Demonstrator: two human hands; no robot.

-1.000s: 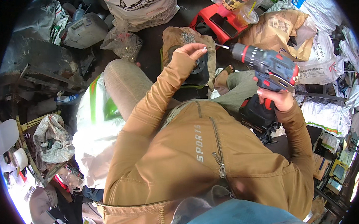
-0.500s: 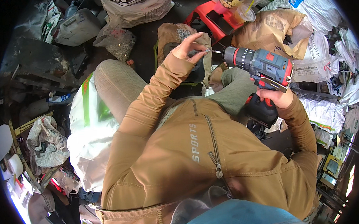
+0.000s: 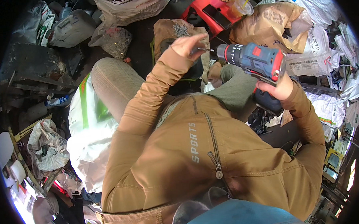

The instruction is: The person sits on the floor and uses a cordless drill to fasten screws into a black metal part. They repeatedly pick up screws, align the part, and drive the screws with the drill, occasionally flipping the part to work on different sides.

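R hand [image 3: 280, 89] grips blue-and-red cordless drill [image 3: 252, 60] w/ black battery, held above lap. L hand [image 3: 186, 45] fingers pinched at thin metal bit [image 3: 205, 50] at chuck. Bit looks seated, likely still being set; drilling not begun

Even daylight, sharp centre (dark, bent rim).

The left hand [image 3: 186, 45] covers whatever meets the thin bit at the nose of the cordless drill [image 3: 251, 60]; the bit itself is too small to tell its type. The right hand [image 3: 278, 89] hides the drill's grip. At 12 o'clock the red tray [image 3: 209, 14] is cut off by the rim
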